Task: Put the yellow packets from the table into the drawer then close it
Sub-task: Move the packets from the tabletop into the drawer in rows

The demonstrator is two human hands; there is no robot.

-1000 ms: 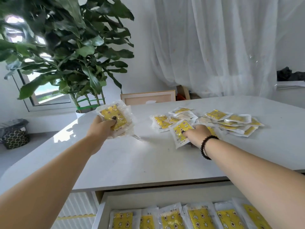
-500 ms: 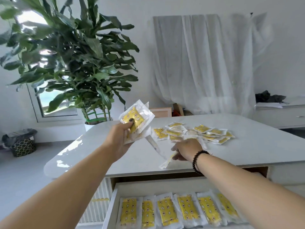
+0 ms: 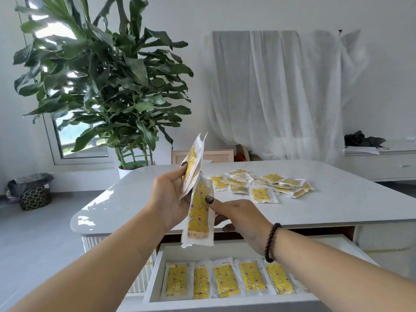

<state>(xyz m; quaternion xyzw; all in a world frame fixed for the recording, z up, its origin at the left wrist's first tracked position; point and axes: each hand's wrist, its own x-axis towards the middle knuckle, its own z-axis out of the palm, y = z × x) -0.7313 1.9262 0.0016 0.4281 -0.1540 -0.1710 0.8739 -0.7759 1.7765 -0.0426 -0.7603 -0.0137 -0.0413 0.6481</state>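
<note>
A small stack of yellow packets (image 3: 193,164) is held upright in the left hand (image 3: 170,197), thumb on its front. One more packet (image 3: 199,212) is pinched in the right hand (image 3: 238,213), hanging on end just beside the stack, above the open drawer (image 3: 155,278). A row of packets (image 3: 227,279) is laid flat inside the drawer. A loose pile of packets (image 3: 263,183) is spread on the white table (image 3: 337,203). A potted plant (image 3: 108,86) is seen behind the table's left corner.

head-worn view, looking forward and down across table (image 3: 135,212), hands close below.
</note>
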